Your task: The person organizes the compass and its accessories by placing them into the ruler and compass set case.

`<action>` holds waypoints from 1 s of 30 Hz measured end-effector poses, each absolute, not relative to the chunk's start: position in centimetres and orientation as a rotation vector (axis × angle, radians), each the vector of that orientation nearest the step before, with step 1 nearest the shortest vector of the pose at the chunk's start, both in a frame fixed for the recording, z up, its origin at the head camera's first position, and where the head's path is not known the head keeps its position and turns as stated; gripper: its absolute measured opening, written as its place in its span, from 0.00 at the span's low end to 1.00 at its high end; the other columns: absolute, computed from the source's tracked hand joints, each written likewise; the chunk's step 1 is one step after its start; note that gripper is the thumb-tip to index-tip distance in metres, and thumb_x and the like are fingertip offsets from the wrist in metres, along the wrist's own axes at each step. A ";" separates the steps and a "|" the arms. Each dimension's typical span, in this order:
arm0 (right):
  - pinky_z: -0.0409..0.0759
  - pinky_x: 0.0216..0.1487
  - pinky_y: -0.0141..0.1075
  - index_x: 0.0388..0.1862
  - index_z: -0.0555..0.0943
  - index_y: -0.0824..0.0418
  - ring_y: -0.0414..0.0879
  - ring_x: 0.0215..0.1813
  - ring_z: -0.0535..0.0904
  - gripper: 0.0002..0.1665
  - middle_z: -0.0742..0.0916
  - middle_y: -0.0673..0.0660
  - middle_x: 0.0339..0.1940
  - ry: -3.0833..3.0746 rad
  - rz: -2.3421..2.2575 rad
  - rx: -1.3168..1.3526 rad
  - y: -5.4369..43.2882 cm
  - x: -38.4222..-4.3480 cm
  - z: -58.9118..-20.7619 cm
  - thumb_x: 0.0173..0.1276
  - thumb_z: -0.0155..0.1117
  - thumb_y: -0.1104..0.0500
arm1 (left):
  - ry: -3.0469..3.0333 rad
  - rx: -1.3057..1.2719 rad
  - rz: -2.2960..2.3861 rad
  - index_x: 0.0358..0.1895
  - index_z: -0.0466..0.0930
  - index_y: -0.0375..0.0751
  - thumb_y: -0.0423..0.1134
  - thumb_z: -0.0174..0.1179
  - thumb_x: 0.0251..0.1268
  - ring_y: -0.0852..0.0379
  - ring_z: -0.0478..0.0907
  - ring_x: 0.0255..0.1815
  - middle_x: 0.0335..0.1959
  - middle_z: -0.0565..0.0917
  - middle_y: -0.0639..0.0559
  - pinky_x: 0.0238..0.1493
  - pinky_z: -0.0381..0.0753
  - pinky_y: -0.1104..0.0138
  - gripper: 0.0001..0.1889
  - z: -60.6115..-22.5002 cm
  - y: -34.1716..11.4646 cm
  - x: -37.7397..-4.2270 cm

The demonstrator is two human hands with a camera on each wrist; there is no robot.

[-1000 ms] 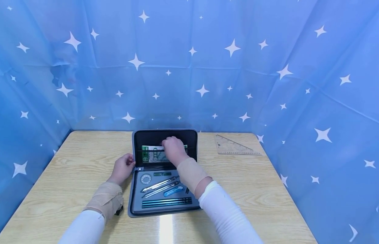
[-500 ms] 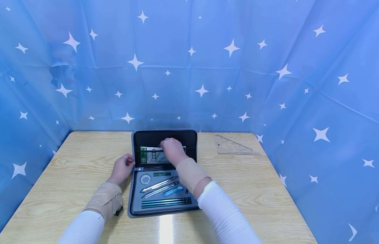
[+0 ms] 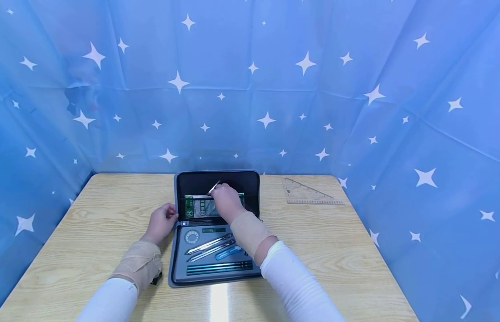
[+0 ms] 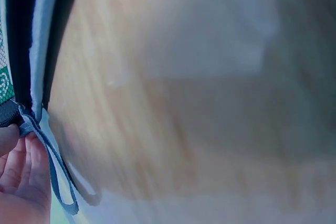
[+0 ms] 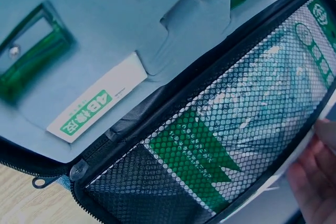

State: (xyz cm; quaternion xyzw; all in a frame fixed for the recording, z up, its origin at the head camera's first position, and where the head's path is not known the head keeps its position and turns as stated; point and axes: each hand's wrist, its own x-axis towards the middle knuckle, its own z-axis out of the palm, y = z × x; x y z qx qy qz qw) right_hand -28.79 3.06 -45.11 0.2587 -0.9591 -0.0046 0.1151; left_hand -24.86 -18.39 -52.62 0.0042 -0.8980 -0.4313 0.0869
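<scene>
The left hand (image 3: pixel 160 222) pinches the zippered case (image 3: pixel 180 273) beside its hinge; the right hand (image 3: pixel 228 202) pinches the printed packet (image 3: pixel 198 207) in the mesh pocket (image 5: pixel 139 188).

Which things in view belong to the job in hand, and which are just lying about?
Likely in use: packet, in the right hand; mesh pocket in front; case, at the left hand.

Lying about: set square, on the table; pencils, compasses, knife, eraser, sharpener, in the case.

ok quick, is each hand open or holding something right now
Left hand: closed, pinching the zippered stationery case near its hinge.
Right hand: closed, pinching the top edge of the green-and-silver packet in the mesh pocket.
</scene>
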 end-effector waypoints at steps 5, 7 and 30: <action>0.81 0.42 0.32 0.41 0.87 0.53 0.44 0.44 0.78 0.09 0.85 0.50 0.45 -2.746 0.023 0.753 3.8 -28.8 -45.1 0.67 0.61 0.59 | -2.681 0.027 -1.281 0.38 0.76 0.30 0.26 0.59 0.59 0.50 0.77 0.35 0.32 0.80 0.40 0.38 0.76 0.64 0.06 -52.8 -18.4 -24.9; 0.81 0.38 0.33 0.41 0.86 0.53 0.44 0.43 0.77 0.08 0.84 0.50 0.43 -2.699 0.079 0.733 4.5 -28.9 -45.0 0.66 0.62 0.57 | -2.682 0.028 -1.280 0.38 0.76 0.30 0.26 0.59 0.59 0.50 0.77 0.34 0.32 0.80 0.41 0.38 0.76 0.65 0.05 -52.9 -18.3 -24.9; 0.78 0.49 0.51 0.57 0.77 0.63 0.59 0.55 0.76 0.21 0.80 0.65 0.53 -2.915 0.622 -0.070 23.0 -32.0 -48.7 0.65 0.50 0.64 | -2.677 0.036 -1.284 0.40 0.76 0.27 0.25 0.58 0.59 0.45 0.79 0.37 0.34 0.80 0.37 0.42 0.78 0.58 0.07 -52.9 -18.2 -25.0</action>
